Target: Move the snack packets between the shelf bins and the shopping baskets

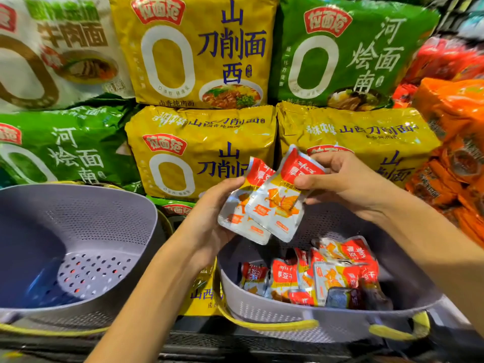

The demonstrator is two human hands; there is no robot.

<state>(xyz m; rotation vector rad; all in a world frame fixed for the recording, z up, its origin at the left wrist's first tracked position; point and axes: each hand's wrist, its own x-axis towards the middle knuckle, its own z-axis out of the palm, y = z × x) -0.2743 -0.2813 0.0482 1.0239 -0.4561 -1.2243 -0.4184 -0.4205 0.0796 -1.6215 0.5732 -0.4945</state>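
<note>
The left hand (209, 205) grips one snack packet (239, 221) and the right hand (348, 184) pinches a second packet (277, 205), both held overlapping above the right shopping basket (262, 307), which holds a heap of more packets (327, 273). Both held packets stand nearly upright, long axes vertical, red ends up and leaning slightly right; their print is too blurred to read. On the shelf behind, the yellow noodle bags (196, 53) read 山西刀削面 and the green bags (348, 53) 河南烩面, under a red 拉面范 badge, and a left basket (104, 205) sits alongside.
</note>
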